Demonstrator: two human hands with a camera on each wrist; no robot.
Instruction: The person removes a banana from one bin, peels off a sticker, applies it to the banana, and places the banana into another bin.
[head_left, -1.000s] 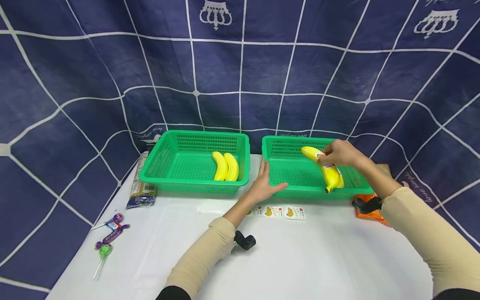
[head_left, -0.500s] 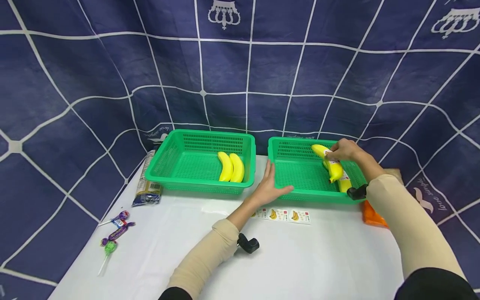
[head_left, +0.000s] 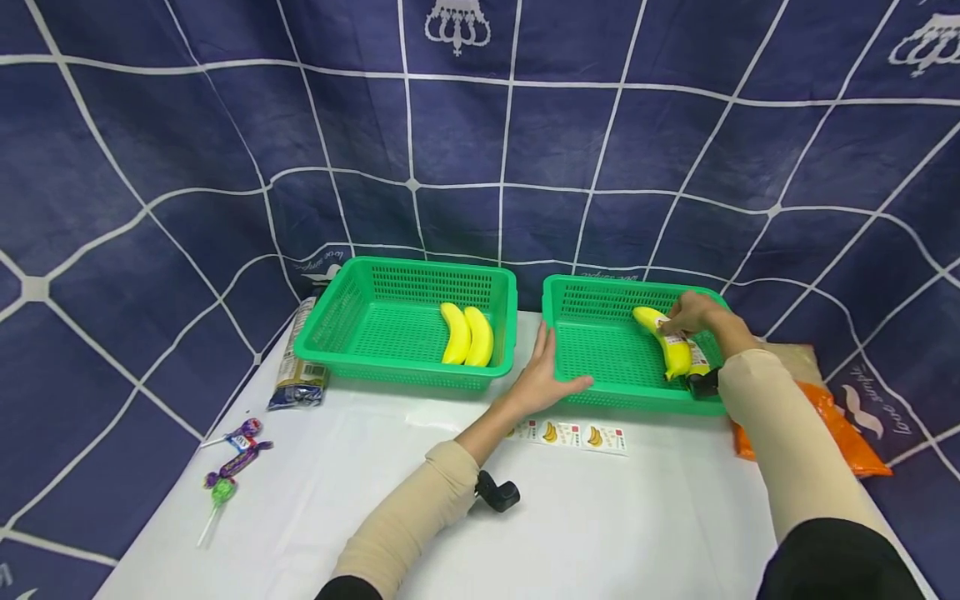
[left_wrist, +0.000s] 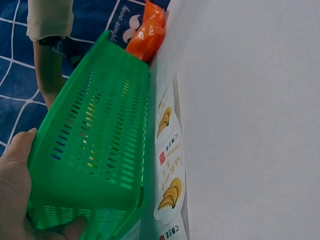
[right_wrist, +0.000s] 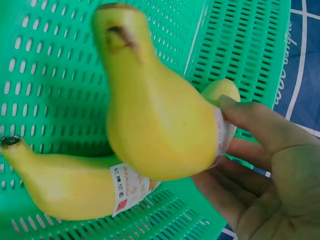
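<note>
We've lowered a labelled banana [head_left: 678,356]. Our right hand [head_left: 697,315] pinches it inside the right basket [head_left: 592,346]; our left hand [head_left: 540,381] spreads alongside.

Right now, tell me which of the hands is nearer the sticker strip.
Left. The left hand is just beyond the sticker strip, at the near left corner of the right basket; the right hand, farther off, holds a banana over that basket's floor.
</note>
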